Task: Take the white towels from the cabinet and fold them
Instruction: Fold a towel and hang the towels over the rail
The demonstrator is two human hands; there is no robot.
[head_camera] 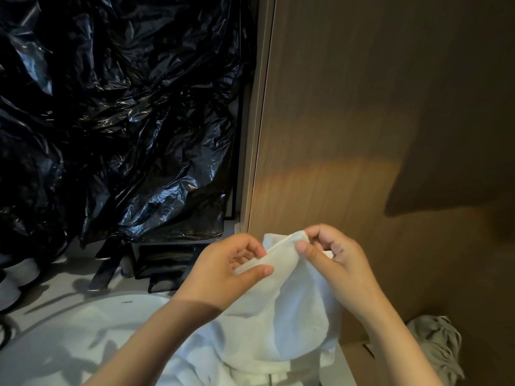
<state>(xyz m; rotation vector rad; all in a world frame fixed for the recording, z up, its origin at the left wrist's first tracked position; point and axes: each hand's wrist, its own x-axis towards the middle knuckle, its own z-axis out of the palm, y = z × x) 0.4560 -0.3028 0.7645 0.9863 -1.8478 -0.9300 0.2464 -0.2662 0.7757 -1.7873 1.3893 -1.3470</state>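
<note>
While both hands pinch its hemmed top edge, left hand (231,263), right hand (334,257), white towel (292,310) hangs soft, creased

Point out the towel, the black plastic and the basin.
towel (295,296): head view, on the hanging cloth under the hem.
black plastic (125,121): head view, on its crinkled middle.
basin (64,330): head view, on its bare white inner wall.
</note>
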